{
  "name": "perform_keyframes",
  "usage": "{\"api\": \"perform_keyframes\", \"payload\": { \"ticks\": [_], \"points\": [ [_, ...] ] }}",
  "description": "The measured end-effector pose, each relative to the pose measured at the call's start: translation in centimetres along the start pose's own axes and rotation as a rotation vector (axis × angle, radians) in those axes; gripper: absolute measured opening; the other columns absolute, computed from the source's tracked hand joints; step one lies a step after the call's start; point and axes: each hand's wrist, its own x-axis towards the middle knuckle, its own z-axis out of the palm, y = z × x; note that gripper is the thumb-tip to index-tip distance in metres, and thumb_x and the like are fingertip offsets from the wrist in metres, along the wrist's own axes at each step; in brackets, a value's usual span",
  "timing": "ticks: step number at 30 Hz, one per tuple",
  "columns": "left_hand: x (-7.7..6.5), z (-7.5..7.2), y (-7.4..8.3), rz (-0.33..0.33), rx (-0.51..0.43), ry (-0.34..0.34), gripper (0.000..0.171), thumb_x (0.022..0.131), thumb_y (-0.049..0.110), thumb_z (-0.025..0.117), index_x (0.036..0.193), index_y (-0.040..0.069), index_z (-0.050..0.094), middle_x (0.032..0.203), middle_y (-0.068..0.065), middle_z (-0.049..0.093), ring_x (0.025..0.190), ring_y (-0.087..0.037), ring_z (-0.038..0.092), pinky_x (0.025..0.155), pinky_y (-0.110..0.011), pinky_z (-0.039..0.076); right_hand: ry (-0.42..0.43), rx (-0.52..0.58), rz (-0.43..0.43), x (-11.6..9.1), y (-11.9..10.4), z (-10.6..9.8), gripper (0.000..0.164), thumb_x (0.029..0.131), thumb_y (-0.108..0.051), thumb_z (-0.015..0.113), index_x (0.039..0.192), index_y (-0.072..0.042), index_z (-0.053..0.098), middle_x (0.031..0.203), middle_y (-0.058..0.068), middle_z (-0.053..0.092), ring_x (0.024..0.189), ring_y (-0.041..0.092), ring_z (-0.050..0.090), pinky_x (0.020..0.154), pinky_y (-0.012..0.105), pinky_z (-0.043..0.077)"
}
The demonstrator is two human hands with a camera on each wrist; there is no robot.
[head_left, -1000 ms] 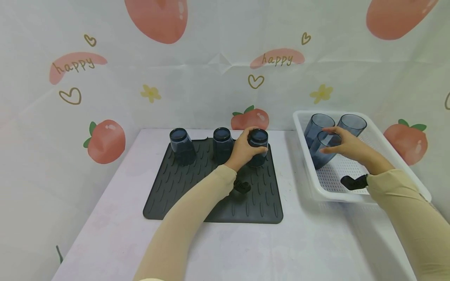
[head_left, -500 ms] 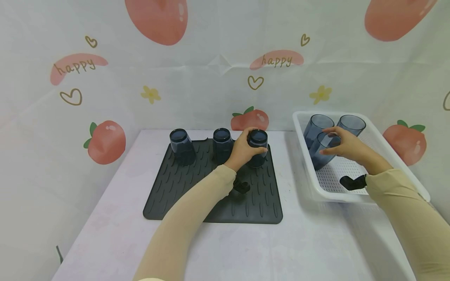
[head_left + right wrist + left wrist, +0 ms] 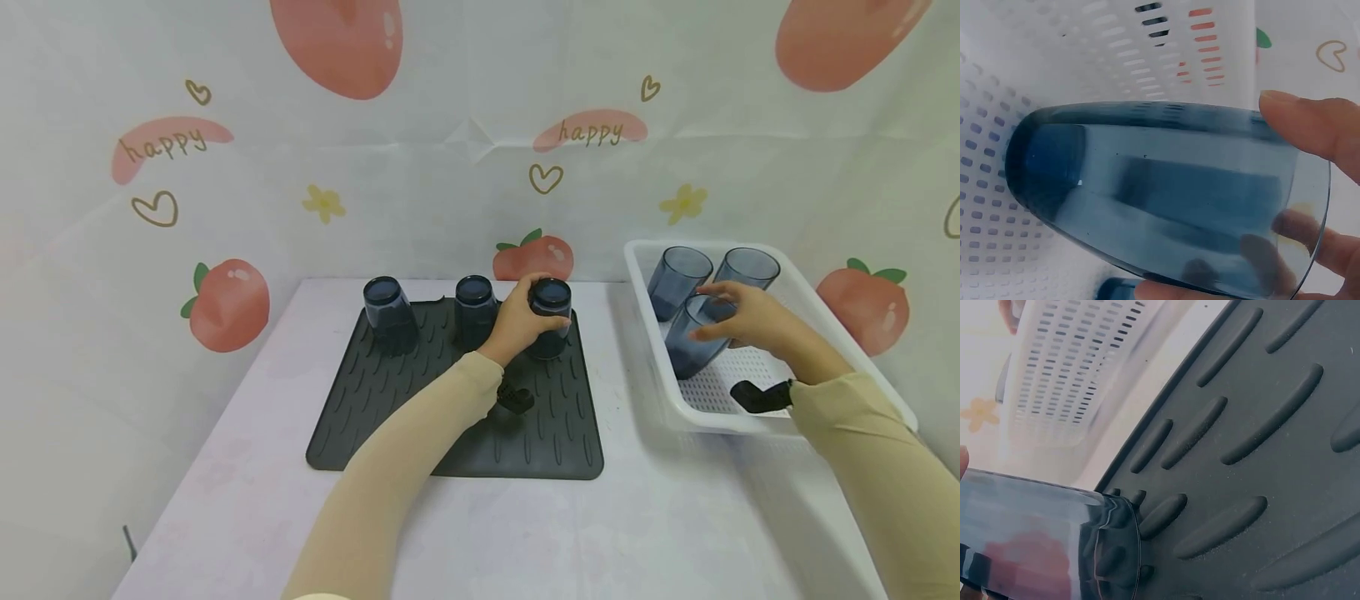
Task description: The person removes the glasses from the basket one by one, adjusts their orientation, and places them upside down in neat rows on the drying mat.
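My left hand [image 3: 519, 321] grips an upside-down blue glass [image 3: 551, 321] near its base, at the right back of a black drying mat [image 3: 465, 417]. In the left wrist view that glass [image 3: 1035, 531] stands rim down on the ridged mat. Two more upturned glasses are on the mat: one in the middle [image 3: 475, 312] and one at the left corner [image 3: 390, 315]. My right hand [image 3: 757, 317] holds another blue glass [image 3: 690, 342] by its rim, inside a white basket [image 3: 671, 400]. In the right wrist view thumb and fingers pinch this glass [image 3: 1160, 187] near the mouth.
Two further glasses, one at the back left [image 3: 675, 283] and one beside it [image 3: 750, 265], lean upright in the basket. The basket's perforated wall [image 3: 1172, 37] rises around the right hand. A patterned cloth [image 3: 420, 200] hangs behind the white table [image 3: 525, 533].
My right hand has shifted the held glass slightly toward the front of the basket, away from the other two. The left hand and its glass stay in place.
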Motion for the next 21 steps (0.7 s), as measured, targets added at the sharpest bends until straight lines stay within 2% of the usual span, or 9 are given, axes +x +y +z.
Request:
{"api": "perform_keyframes", "payload": {
  "ticks": [6, 9, 12, 15, 18, 21],
  "points": [
    [0.0, 0.0, -0.1, -0.004, -0.006, -0.004, 0.078, 0.078, 0.018, 0.083, 0.143, 0.020, 0.040, 0.136, -0.005, 0.052, 0.121, -0.021, 0.054, 0.101, -0.040, 0.047, 0.039, -0.005, 0.010, -0.9, -0.9, -0.7, 0.088, 0.081, -0.028, 0.078, 0.148, 0.003, 0.030, 0.140, 0.041, 0.033, 0.093, 0.033, 0.067, 0.068, 0.032, 0.059],
    [0.0, -0.1, -0.1, 0.002, 0.001, -0.006, 0.079, 0.078, 0.019, 0.082, 0.144, 0.018, 0.039, 0.137, -0.005, 0.052, 0.121, -0.022, 0.054, 0.101, -0.040, 0.047, 0.058, 0.001, 0.013, -1.5, -1.2, -1.1, 0.089, 0.083, -0.030, 0.077, 0.149, 0.001, 0.028, 0.141, 0.041, 0.033, 0.092, 0.032, 0.067, 0.065, 0.027, 0.057],
    [0.0, -0.2, -0.1, 0.008, 0.012, -0.009, 0.080, 0.078, 0.020, 0.082, 0.145, 0.020, 0.039, 0.138, -0.005, 0.051, 0.122, -0.021, 0.054, 0.101, -0.039, 0.047, 0.075, 0.019, 0.018, -2.1, -1.5, -1.3, 0.090, 0.084, -0.031, 0.076, 0.151, 0.000, 0.026, 0.142, 0.039, 0.033, 0.098, 0.032, 0.065, 0.067, 0.026, 0.057],
    [-0.1, -0.3, 0.0, 0.020, 0.025, -0.012, 0.080, 0.078, 0.020, 0.082, 0.146, 0.021, 0.038, 0.139, -0.005, 0.050, 0.123, -0.021, 0.053, 0.101, -0.038, 0.047, 0.106, 0.044, 0.048, -2.9, -1.7, -1.4, 0.092, 0.083, -0.035, 0.076, 0.153, -0.004, 0.024, 0.144, 0.037, 0.032, 0.090, 0.012, 0.065, 0.068, 0.024, 0.058],
    [-0.1, -0.6, 0.2, 0.034, 0.044, -0.016, 0.080, 0.079, 0.020, 0.082, 0.146, 0.021, 0.038, 0.142, -0.005, 0.049, 0.127, -0.020, 0.050, 0.104, -0.038, 0.045, 0.142, 0.079, 0.075, -3.6, -1.9, -1.5, 0.093, 0.083, -0.037, 0.076, 0.153, -0.006, 0.024, 0.146, 0.035, 0.031, 0.078, -0.009, 0.056, 0.067, 0.020, 0.056],
    [-0.1, -1.0, 0.3, 0.046, 0.059, -0.024, 0.078, 0.081, 0.020, 0.080, 0.147, 0.021, 0.037, 0.144, -0.005, 0.047, 0.133, -0.020, 0.045, 0.109, -0.037, 0.041, 0.178, 0.094, 0.079, -4.2, -1.9, -1.4, 0.093, 0.083, -0.040, 0.076, 0.154, -0.008, 0.024, 0.145, 0.035, 0.033, 0.078, -0.013, 0.050, 0.066, 0.015, 0.053]
  ]
}}
